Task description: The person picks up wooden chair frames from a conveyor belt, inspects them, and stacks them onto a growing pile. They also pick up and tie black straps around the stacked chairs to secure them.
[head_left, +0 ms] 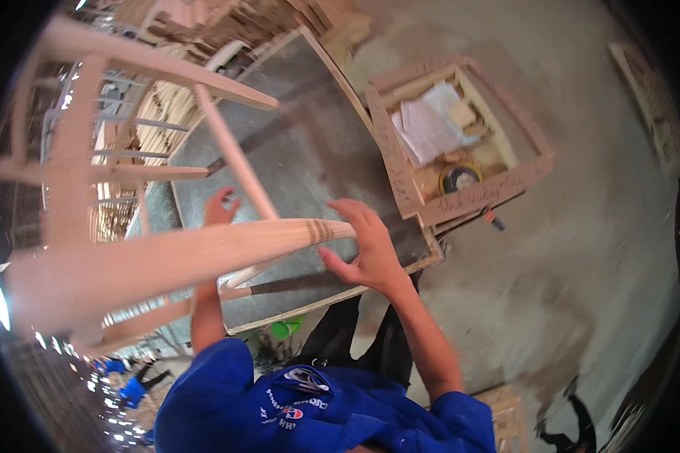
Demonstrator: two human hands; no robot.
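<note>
A pale, unfinished wooden chair frame (159, 253) fills the left side, tilted over a dark-topped worktable (302, 90). Its nearest curved bar has brown bands close to the right end. My right hand (370, 253) is at that end, thumb below and fingers above, spread apart with gaps beside the wood. Whether the palm touches the bar is unclear. Beyond the same bar, my left hand (221, 208) shows bent, separated fingers with nothing visible in them. The bar hides part of my left wrist. A round rung (234, 151) runs between the frame's bars, just beyond my left hand.
Right of the worktable stands an open wooden box (472, 181) with papers (434, 121) and a roll of tape (459, 179). Stacked wood pieces (242, 23) lie at the far side. A green object (285, 328) is below the table's near edge. Other people appear at the lower edges.
</note>
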